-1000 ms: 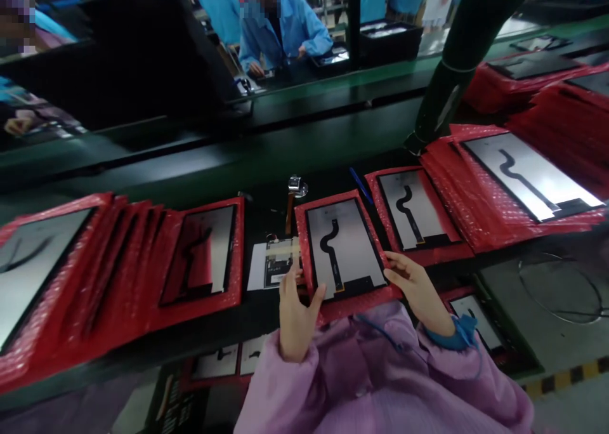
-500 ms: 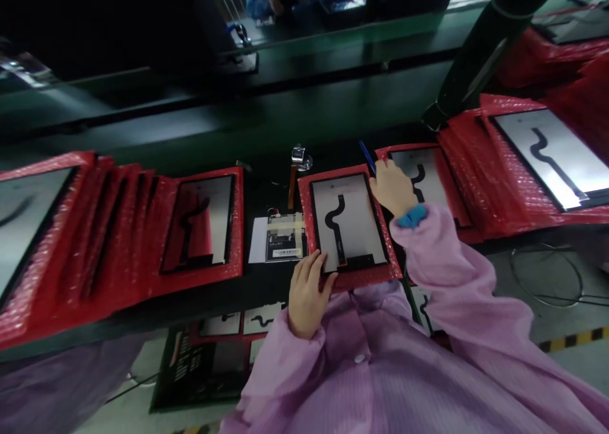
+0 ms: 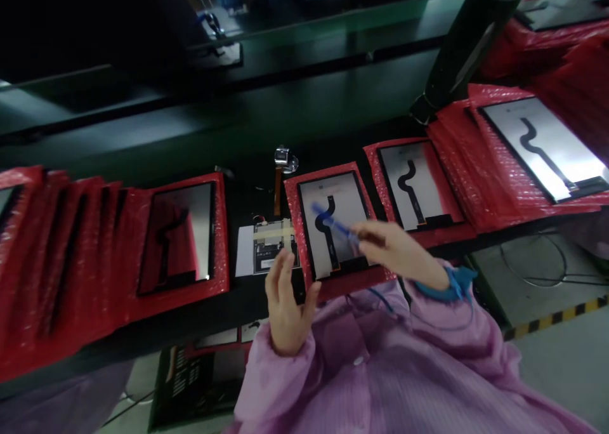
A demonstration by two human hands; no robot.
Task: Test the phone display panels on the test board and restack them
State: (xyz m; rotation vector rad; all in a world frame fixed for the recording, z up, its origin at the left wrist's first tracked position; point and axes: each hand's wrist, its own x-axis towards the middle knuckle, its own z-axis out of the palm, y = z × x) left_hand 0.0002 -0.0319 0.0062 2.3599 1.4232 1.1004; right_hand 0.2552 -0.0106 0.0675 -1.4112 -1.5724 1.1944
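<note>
Center panel point(image 3: 345, 200) lies flat on its red bubble wrap point(image 3: 354, 281) on the bench point(image 3: 238, 205), long axis running away from the wearer, far end leaning a bit left; dark ribbon cable point(image 3: 329, 245) along its back. Blue pen-like tool point(image 3: 335, 224), motion-blurred, sits over the center panel, slanting from its near right part toward far left, crossing the cable; touching or hovering, can't tell. Right hand point(image 3: 397, 250) is the one at the tool: reaches in over the center panel's right edge, fingers closed around the tool's near end, wrist low, blue band point(image 3: 445, 285) on it. Left hand point(image 3: 288, 307) at center panel's near left corner, fingers spread and pointing away, nothing held; thumb by the wrap's corner, contact unclear. Just left of center panel: taped circuit unit point(image 3: 266, 250), white card point(image 3: 245, 250) beside it. Beyond, far left of center panel: orange strip point(image 3: 278, 193) with shiny metal piece point(image 3: 282, 157). Right of center panel: second wrapped panel point(image 3: 404, 186), then red stack point(image 3: 476, 161). Well left of it: another wrapped panel point(image 3: 202, 224), more red wraps point(image 3: 90, 256).
</note>
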